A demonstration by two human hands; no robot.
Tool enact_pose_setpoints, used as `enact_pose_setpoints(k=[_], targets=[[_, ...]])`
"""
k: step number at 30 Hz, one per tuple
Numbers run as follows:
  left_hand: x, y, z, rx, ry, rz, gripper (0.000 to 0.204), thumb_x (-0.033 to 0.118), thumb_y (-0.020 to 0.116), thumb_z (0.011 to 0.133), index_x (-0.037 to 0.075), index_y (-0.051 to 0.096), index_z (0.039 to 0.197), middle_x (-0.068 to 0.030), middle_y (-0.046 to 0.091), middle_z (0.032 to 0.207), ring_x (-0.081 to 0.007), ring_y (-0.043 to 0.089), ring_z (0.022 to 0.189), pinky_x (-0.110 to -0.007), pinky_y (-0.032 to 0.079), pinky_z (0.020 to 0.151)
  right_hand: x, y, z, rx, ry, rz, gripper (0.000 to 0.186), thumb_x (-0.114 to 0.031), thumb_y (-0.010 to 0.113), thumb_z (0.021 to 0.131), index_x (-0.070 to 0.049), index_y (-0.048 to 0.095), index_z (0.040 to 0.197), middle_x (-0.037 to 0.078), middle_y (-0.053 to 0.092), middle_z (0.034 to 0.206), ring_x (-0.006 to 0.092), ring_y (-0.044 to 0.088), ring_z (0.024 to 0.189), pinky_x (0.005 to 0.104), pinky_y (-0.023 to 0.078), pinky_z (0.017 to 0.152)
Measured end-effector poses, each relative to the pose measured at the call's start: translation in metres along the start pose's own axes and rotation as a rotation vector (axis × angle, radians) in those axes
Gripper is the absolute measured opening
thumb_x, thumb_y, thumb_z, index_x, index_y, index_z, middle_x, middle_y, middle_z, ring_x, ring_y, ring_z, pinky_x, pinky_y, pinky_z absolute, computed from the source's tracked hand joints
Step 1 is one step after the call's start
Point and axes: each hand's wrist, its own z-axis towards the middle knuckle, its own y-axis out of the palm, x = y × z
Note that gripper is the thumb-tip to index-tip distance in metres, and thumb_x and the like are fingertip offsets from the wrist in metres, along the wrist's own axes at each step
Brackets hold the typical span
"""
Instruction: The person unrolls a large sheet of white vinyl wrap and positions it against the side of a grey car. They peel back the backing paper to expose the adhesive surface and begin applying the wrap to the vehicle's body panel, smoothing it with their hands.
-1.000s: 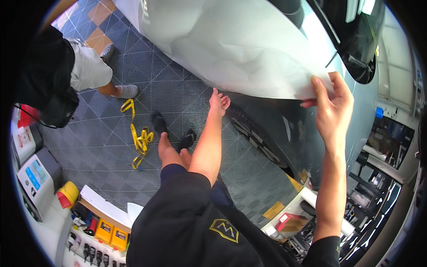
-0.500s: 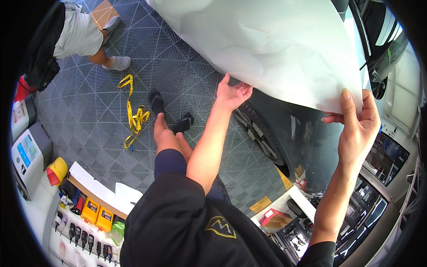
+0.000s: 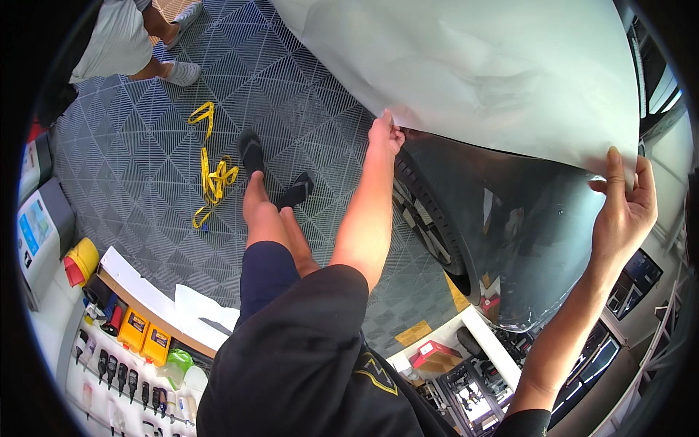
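Note:
A large, pale, slightly crinkled sheet (image 3: 480, 58) covers the upper part of a dark grey car (image 3: 531, 240). My left hand (image 3: 387, 137) is closed on the sheet's lower edge, close above the black wheel (image 3: 429, 226). My right hand (image 3: 625, 204) pinches the sheet's lower right corner between thumb and fingers, holding it over the car's glossy bodywork.
Another person's legs (image 3: 156, 69) stand at the upper left. Yellow strap (image 3: 215, 178) lies on the grey tiled floor (image 3: 306, 95) beside my feet. Machines (image 3: 36, 233) and shelves of bottles (image 3: 138, 379) are at the left; a red box (image 3: 435, 357) sits at the bottom.
My right hand has moved rightward and down with the sheet's corner, uncovering more bodywork below the edge. My left hand has moved up and rightward, closing on the edge.

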Motion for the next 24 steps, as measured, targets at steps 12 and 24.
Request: enact_pose_setpoints(k=[12,24], targets=[[-0.038,-0.003,0.021,0.226,0.539,0.629,0.042,0.010,0.043,0.092,0.003,0.052,0.132,-0.0191,0.060,0.127,-0.0336,0.058,0.118,-0.040,0.044,0.098,0.038,0.010,0.006,0.137,-0.296,-0.183,0.020,-0.017,0.073,0.091,0.001,0.066,0.098,0.001,0.067,0.086,0.0037,0.052,0.065,0.0183,0.039,0.052],[-0.006,0.015,-0.008,0.158,0.646,1.030,0.038,0.021,0.052,0.092,0.000,0.058,0.122,-0.0234,0.061,0.122,-0.0391,0.056,0.117,-0.044,0.044,0.097,0.038,0.004,0.004,0.226,-0.457,-0.381,0.012,0.000,0.067,0.086,0.002,0.061,0.096,0.016,0.060,0.084,0.0336,0.059,0.076,0.0387,0.048,0.071]])
